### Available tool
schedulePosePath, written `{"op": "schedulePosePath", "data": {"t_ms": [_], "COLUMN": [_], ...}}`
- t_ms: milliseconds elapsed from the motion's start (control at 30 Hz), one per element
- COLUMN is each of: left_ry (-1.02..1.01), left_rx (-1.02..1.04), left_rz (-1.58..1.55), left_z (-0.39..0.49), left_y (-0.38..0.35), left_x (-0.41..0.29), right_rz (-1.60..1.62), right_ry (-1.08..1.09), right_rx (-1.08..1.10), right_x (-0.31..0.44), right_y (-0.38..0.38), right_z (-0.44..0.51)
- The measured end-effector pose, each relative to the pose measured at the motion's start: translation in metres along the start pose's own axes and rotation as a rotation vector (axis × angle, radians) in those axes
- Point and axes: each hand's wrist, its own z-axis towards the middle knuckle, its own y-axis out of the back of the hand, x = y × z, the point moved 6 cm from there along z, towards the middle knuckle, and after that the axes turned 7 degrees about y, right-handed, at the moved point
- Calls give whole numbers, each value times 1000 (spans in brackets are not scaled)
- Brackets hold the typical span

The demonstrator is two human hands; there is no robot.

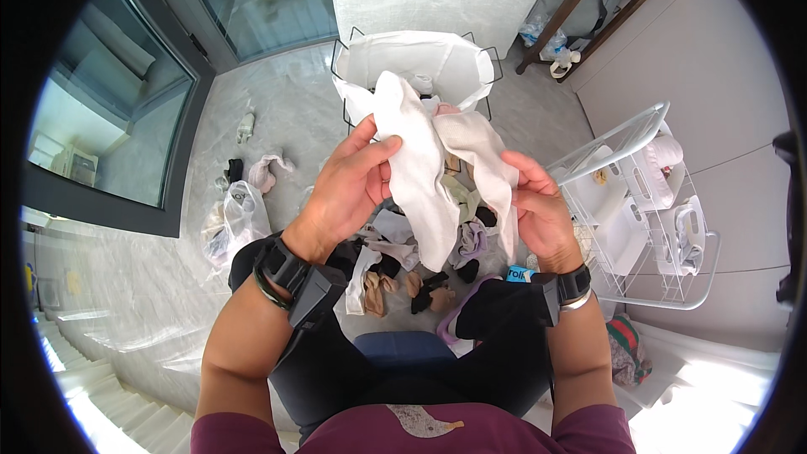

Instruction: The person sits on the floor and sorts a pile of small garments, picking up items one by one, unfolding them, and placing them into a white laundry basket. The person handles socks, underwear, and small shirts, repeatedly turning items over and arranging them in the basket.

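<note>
My left hand [353,180] pinches a long white sock [419,183] between thumb and fingers, its toe pointing up. A second sock, off-white and ribbed [482,151], hangs from my right hand [539,202], gripped along its right edge. The two socks are side by side above a pile of mixed socks on the floor, with black, beige, lilac [473,238] and white ones [358,284]. Behind the socks stands a wire-framed basket with a white liner [416,53]; a few pieces of clothing lie inside it, partly hidden by the socks.
At the left, a clear plastic bag [246,214] holds fabric items, with a greyish pink sock [270,170] near it. A white wire rack with plastic bins [624,233] is at the right. A blue packet [520,273] lies beside my right wrist. A glass door [120,94] is at far left.
</note>
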Motion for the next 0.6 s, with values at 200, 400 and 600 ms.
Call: {"op": "schedulePosePath", "data": {"t_ms": [200, 400, 600], "left_ry": [29, -27, -61], "left_rx": [-4, -60, -121], "left_rz": [-30, 33, 36], "left_z": [-1, 2, 7], "left_y": [-2, 7, 16], "left_x": [1, 0, 3], "right_rz": [87, 471, -315], "right_ry": [-28, 28, 14], "right_rx": [36, 67, 168], "right_x": [-5, 10, 10], "right_y": [5, -17, -34], "right_z": [1, -15, -20]}}
